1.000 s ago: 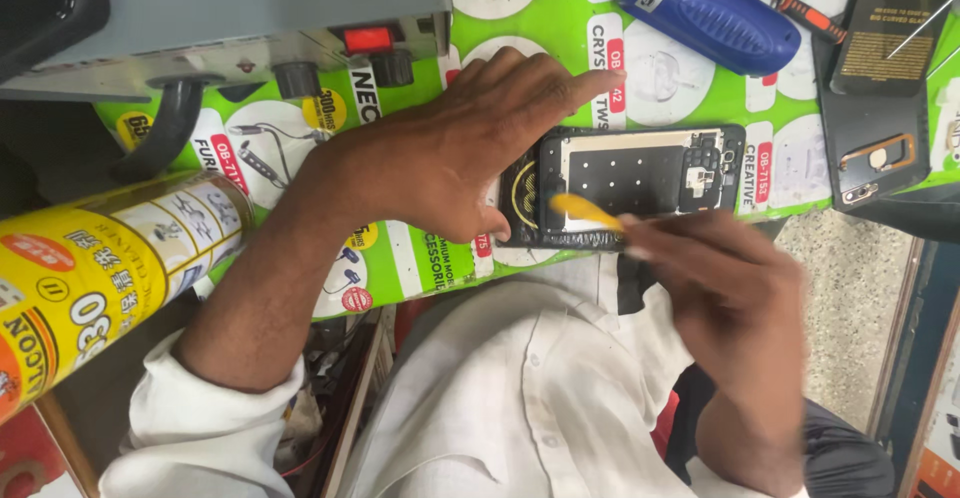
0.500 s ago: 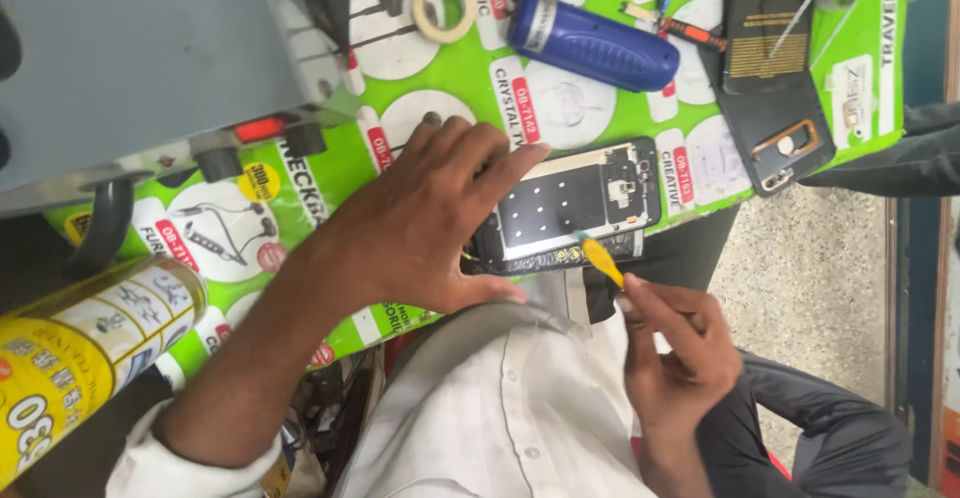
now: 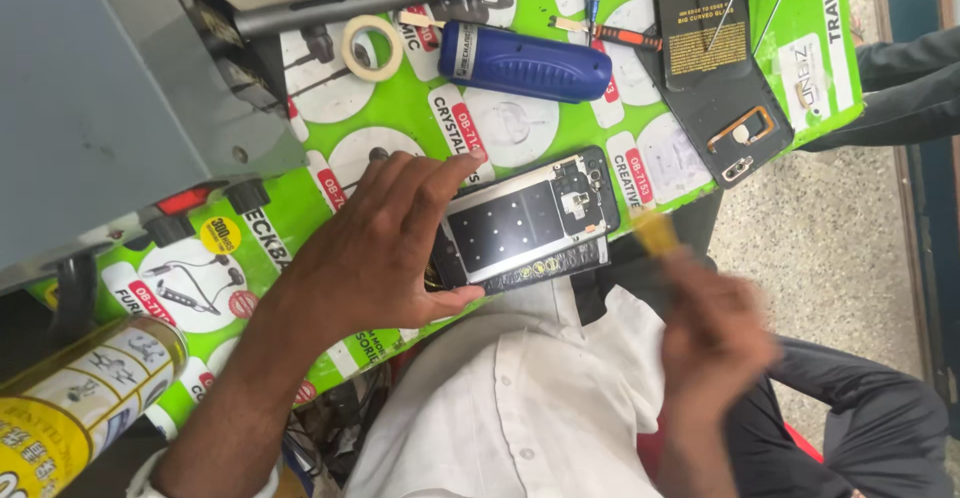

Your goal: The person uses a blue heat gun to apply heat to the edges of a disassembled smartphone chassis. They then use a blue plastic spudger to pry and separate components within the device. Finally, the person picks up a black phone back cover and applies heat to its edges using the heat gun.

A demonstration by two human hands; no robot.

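Here the opened phone (image 3: 528,223) lies at the near edge of the green tabletop (image 3: 820,68), its long axis running left to right, camera end pointing right. Room is tight behind it, open at the right. The left hand (image 3: 375,248) lies flat, fingers spread, pinning its left end. The blurred right hand (image 3: 715,343) hangs off the edge, fingers pinched on a yellow pick (image 3: 655,233).

right hand (image 3: 715,333) with yellow pick (image 3: 655,233) lifted off the opened phone (image 3: 530,223), pulled back toward the body, now blurred
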